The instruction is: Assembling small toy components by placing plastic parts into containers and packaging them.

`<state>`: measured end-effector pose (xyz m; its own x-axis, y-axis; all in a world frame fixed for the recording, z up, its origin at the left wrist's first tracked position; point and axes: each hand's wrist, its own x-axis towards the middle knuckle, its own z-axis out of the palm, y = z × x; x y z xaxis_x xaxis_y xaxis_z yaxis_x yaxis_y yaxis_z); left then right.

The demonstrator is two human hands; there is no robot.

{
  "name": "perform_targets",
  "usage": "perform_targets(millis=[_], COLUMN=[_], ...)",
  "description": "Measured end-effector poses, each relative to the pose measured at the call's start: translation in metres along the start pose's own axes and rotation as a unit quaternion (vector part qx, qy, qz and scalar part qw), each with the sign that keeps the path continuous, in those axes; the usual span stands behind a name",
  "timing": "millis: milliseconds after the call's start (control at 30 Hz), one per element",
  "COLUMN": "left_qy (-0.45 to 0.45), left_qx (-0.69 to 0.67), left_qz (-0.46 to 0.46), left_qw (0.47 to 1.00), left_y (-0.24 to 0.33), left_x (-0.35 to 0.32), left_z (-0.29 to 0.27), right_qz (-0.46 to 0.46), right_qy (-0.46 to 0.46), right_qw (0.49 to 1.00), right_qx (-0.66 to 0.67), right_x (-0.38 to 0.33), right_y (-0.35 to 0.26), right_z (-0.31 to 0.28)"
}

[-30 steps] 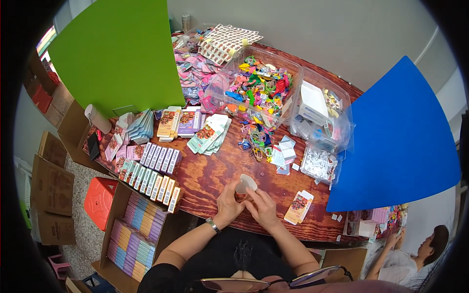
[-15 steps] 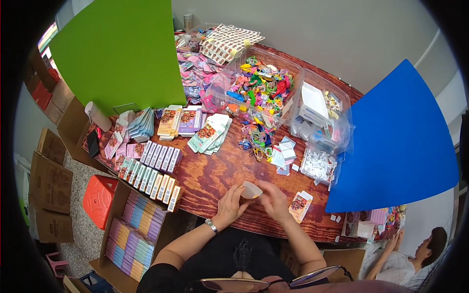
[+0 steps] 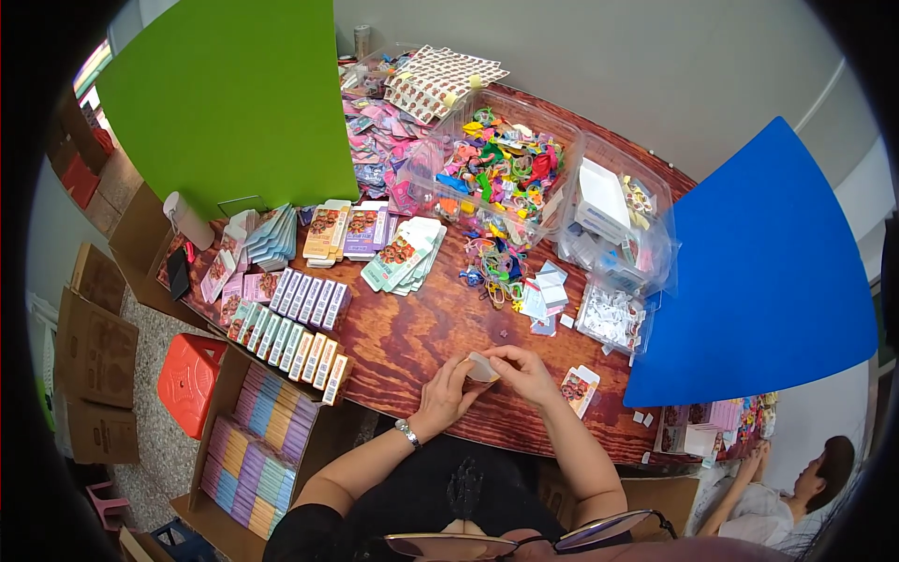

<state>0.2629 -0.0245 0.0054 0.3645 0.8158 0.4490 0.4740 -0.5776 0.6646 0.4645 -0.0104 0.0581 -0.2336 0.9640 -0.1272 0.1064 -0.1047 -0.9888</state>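
Observation:
Over the near edge of the table, my left hand (image 3: 444, 393) is closed around a small carton (image 3: 481, 369), pale inside with a trace of yellow at its edge. My right hand (image 3: 524, 377) pinches the carton's right side, thumb and fingertips at its rim. Its printed faces are mostly hidden by my fingers. Just right of my right hand lies a flat orange-and-white printed carton (image 3: 580, 389). Beyond my hands is a heap of colourful rubber bands or small trinkets (image 3: 493, 265), beside several pale cards (image 3: 545, 292).
Rows of filled cartons (image 3: 298, 330) stand at left, above a cardboard box (image 3: 217, 393) packed with more. Flat cartons (image 3: 406, 253) lie behind. Clear bins (image 3: 571, 140) stand at the back, between a green panel (image 3: 225, 103) and a blue panel (image 3: 758, 281). A co-worker (image 3: 787, 496) sits at right.
My right hand has come in to the left and now grips the carton's rim, where before its fingers were blurred beside it. The carton's opening looks narrower.

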Motion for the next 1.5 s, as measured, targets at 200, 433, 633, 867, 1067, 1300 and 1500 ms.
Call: perform_targets(millis=[200,433,633,867,1067,1300,1500], left_qy=[0.001,-0.007,0.005,0.002,-0.064,-0.051,-0.197], left_qx=[-0.005,-0.014,-0.027,-0.020,-0.184,-0.112,-0.510], left_qz=[0.002,-0.027,-0.039,-0.067,-0.150,-0.064,-0.187], left_qw=[1.000,1.000,0.999,0.998,0.969,0.990,0.817], left_y=[-0.001,-0.001,-0.005,-0.006,-0.005,-0.002,-0.028], left_x=[0.000,-0.002,-0.004,-0.003,0.003,-0.013,-0.026], left_z=[0.000,0.004,0.011,0.001,0.014,0.018,0.006], right_qz=[0.069,-0.037,-0.238,-0.261,-0.258,-0.197,-0.076], right_qy=[0.005,0.051,0.103,0.033,-0.008,0.001,-0.043], right_qw=[0.982,0.994,0.879,0.833,0.860,0.932,0.970], right_qx=[0.176,-0.089,-0.400,-0.487,-0.440,-0.305,-0.229], right_x=[0.001,-0.008,-0.009,-0.004,-0.004,-0.009,-0.017], right_y=[0.013,-0.005,-0.010,-0.012,0.003,-0.021,-0.013], right_z=[-0.002,0.015,0.019,0.027,0.021,0.012,0.000])
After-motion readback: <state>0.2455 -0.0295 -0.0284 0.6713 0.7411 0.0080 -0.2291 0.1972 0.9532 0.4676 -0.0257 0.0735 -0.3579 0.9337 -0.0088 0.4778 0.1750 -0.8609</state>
